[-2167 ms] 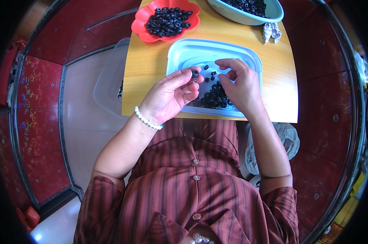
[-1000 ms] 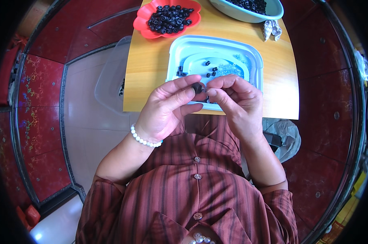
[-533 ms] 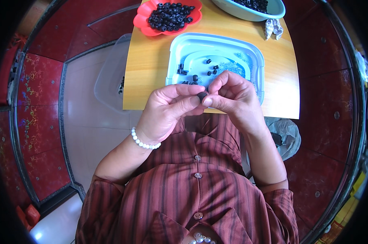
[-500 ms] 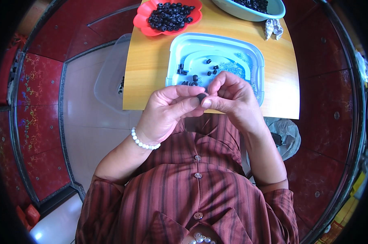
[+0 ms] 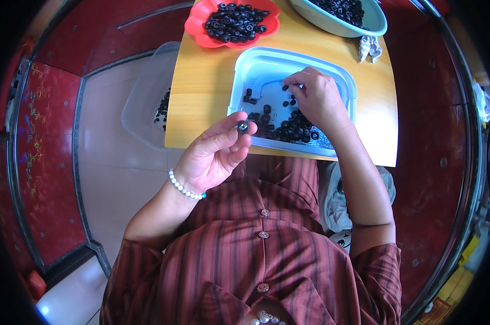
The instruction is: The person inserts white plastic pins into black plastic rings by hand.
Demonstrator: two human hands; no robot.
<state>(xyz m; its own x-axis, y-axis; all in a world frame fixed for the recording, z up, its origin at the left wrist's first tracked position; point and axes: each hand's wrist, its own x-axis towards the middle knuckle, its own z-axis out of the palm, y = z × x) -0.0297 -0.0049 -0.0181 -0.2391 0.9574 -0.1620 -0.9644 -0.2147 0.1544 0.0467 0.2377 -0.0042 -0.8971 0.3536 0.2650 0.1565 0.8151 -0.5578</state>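
Observation:
My left hand (image 5: pixel 215 150) holds up a small round black part (image 5: pixel 243 127) between thumb and fingers, left of the tray's near edge. A pale, shiny centre shows in the part's open end. Inside the light blue plastic tray (image 5: pixel 239 76), my right hand (image 5: pixel 319 100) reaches down with its fingertips pinched at a small black piece (image 5: pixel 285 87). The thumb and fingers partly cover that piece. Below and beside the right hand lie more round black parts (image 5: pixel 293 130), gathered toward the tray's near side. Small clear rings lie near them.
A red scalloped dish (image 5: pixel 196 27) heaped with black parts stands at the far left of the wooden table (image 5: pixel 201 81). A pale green basin (image 5: pixel 337 28) with more stands at far right, near a crumpled grey-white cloth (image 5: pixel 370 50). Left of the table sits a clear plastic bin (image 5: pixel 139 103).
My hands have come apart. The left moved slightly left, keeping the black part; the right went up into the tray to a small black piece. More black parts show near the tray's front.

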